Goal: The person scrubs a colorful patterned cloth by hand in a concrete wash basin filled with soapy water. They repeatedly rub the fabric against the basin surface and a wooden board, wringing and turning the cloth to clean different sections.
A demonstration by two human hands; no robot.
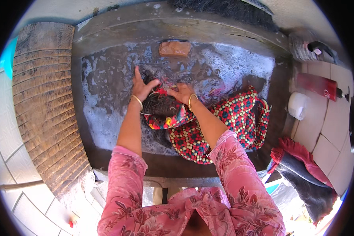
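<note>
A thick, knobbly woven textile [236, 118] in red, dark green and cream lies partly in the soapy water, folded over; I cannot tell whether it is a mat or a bag. Its nearer-left part shows a dark, wet, stringy surface and a bright edge. My left hand [142, 87] is at the far left of this dark part, thumb and forefinger spread, the other fingers hidden. Across from it, my right hand [181, 93] has its fingers closed on the red edge of the textile. Both wrists wear a gold bangle.
A grey basin [177, 24] holds foamy water; an orange-brown bar [175, 48] lies at its far side. Left stands a ridged wooden washboard [45, 102]. Right are a white tub [298, 106], a red bottle [316, 85], a brush [320, 49] and dark red-edged cloth [303, 177].
</note>
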